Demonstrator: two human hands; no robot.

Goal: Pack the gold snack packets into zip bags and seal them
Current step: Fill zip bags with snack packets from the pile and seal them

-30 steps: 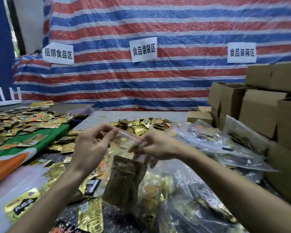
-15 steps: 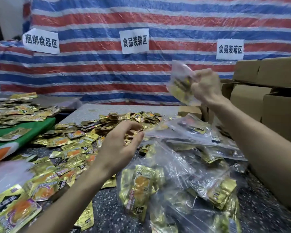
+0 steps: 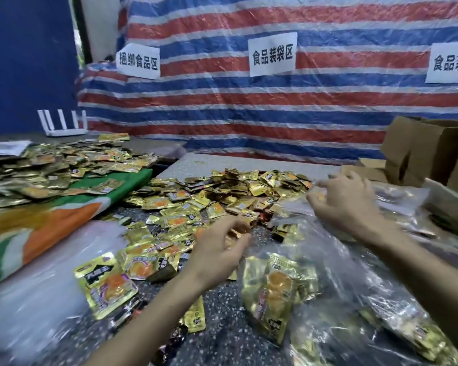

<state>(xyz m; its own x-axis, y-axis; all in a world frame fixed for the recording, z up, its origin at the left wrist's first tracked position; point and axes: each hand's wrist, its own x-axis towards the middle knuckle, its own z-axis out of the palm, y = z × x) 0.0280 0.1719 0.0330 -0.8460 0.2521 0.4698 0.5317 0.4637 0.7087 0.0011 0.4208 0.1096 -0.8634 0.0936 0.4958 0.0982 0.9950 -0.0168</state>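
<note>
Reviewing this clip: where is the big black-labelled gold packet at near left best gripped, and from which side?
Pinch the gold packet at its near right corner, coming from the right, likely with the left hand, the closer one. It lies flat and face up, so only its thin sealed rim offers thumb and finger a hold.

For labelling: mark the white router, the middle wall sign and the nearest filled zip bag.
white router (image 3: 65, 132): head view, its base.
middle wall sign (image 3: 273, 54): head view, paper's centre.
nearest filled zip bag (image 3: 275, 294): head view, its clear front.
</note>
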